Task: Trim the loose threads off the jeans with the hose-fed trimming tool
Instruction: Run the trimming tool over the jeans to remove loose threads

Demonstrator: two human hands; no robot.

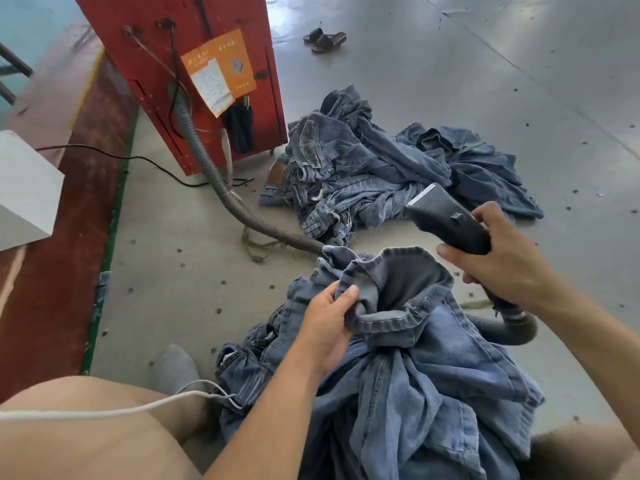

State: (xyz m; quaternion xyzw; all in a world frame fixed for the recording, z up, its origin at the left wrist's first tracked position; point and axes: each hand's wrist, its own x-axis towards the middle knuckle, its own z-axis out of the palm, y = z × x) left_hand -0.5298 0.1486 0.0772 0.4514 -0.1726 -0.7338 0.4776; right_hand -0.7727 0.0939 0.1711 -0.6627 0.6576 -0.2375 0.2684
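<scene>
Jeans [433, 393] in left hand [329, 327]; right hand [502, 261] grips trimmer [446, 220].

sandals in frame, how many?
2: both sandals lie side by side on the grey floor at the top, right of the red cabinet. None seem hidden.

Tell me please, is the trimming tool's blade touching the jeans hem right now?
No, the trimming tool in the right hand is lifted clear of the hem that the left hand holds.
</scene>
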